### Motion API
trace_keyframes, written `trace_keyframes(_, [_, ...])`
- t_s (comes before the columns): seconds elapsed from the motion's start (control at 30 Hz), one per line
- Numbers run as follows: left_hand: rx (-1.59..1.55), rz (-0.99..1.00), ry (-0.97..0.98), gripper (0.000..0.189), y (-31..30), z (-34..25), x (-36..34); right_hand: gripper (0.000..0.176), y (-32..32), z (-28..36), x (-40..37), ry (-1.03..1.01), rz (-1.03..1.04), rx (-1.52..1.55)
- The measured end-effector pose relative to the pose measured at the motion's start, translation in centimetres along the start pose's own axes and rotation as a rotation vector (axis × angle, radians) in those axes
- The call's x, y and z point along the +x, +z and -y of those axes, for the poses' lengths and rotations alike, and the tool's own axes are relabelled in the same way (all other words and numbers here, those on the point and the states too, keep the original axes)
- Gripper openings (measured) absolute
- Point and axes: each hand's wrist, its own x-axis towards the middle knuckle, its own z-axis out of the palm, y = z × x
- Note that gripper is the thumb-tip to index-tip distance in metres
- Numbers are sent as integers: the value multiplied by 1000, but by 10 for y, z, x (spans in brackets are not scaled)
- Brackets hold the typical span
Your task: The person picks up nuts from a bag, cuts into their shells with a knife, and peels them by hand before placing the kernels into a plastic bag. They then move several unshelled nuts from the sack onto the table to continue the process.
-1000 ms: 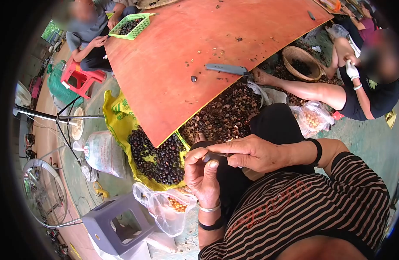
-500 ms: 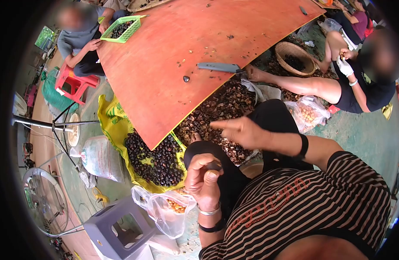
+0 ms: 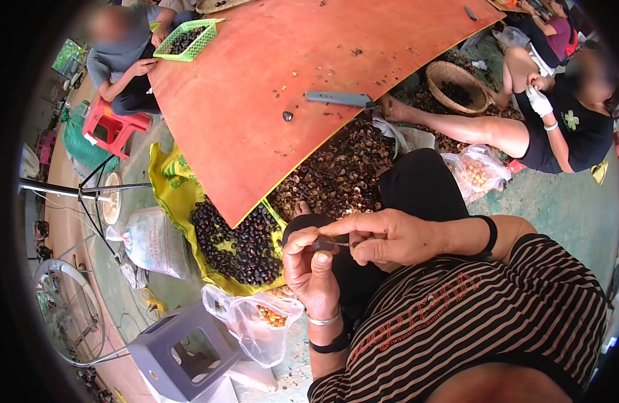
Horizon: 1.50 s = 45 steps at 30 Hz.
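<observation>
My left hand (image 3: pixel 311 274) pinches a dark, shiny nut (image 3: pixel 323 244) between thumb and fingers, above my lap. From the other side my right hand (image 3: pixel 403 238) meets it, fingers closed on a thin, blade-like tool whose tip reaches the nut; most of the tool is hidden by the fingers. Below and left of my hands, many similar dark nuts (image 3: pixel 235 245) lie on a yellow sack (image 3: pixel 165 178). Broken brown shells (image 3: pixel 329 171) are heaped on the floor in front of my knees.
An orange board (image 3: pixel 242 121) extends ahead, bearing a grey box cutter (image 3: pixel 339 99) and one loose nut (image 3: pixel 287 116). A clear bag (image 3: pixel 266 336) with yellowish kernels and a grey stool (image 3: pixel 182 342) stand at left. Co-workers sit at far left and right, near a green basket (image 3: pixel 188 41) and wicker basket (image 3: pixel 457 87).
My right hand has moved left and down to meet the nut in my left hand. Its outstretched index finger now rests against the nut. The left hand stays nearly in place.
</observation>
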Motion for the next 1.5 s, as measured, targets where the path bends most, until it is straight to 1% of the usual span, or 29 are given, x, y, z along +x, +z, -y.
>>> trace_keyframes(0.13, [28,3,14,34,0,0,0,49,-5,-2,-1,-9,32,33])
trace_keyframes(0.2, [56,24,43,33,1,0,1,49,-7,-1,-2,115,57,156])
trace_keyframes(0.33, [153,59,92,32,-5,4,2,49,-7,-5,-3,140,50,242])
trace_keyframes(0.4, [201,53,97,30,-5,4,1,45,-5,-9,-2,14,-19,27])
trace_keyframes(0.53, [245,41,103,31,-5,3,1,42,-2,-18,4,-21,-85,41])
trace_keyframes(0.6, [154,153,-10,36,-3,-5,-2,40,-9,-46,15,-96,-249,-112])
trace_keyframes(0.63, [197,217,16,39,2,-3,-4,39,-19,-48,25,-161,-375,-177])
trace_keyframes(0.67, [119,224,-41,39,5,-2,-5,38,-27,-45,21,-49,-373,-136])
trace_keyframes(0.73, [-75,116,-90,40,5,4,-3,38,-28,-29,11,69,-307,28])
trace_keyframes(0.77, [-110,100,-113,39,5,2,-1,38,-24,-24,5,69,-308,34])
trace_keyframes(0.83, [-133,104,-113,37,5,3,0,39,-19,-15,-4,0,-221,31])
trace_keyframes(0.93, [-153,125,-109,32,7,8,3,42,-7,-4,-12,-82,-117,-128])
trace_keyframes(0.97, [-135,96,-89,31,8,11,2,45,-5,2,-15,-24,-88,-99])
trace_keyframes(1.0, [-119,65,-70,30,10,12,1,45,-4,2,-15,-25,-95,-98])
trace_keyframes(1.03, [-103,93,-43,28,11,11,1,47,-4,2,-16,-11,-81,-94])
trace_keyframes(1.1, [-118,99,-54,27,12,10,2,50,-5,1,-15,-2,-52,-132])
trace_keyframes(1.23, [-151,96,-64,26,12,11,0,49,-5,-9,-13,-16,-41,-27])
trace_keyframes(1.3, [-158,83,-67,26,11,13,0,48,-3,-16,-12,-119,-101,-72])
trace_keyframes(1.37, [-46,123,8,26,6,16,2,47,-2,-14,-13,-97,-108,-56])
trace_keyframes(1.43, [-36,115,24,25,11,14,1,46,-1,-13,-14,-75,-118,-40])
trace_keyframes(1.5, [-25,106,39,25,12,14,1,43,2,-16,-14,-111,-169,-21])
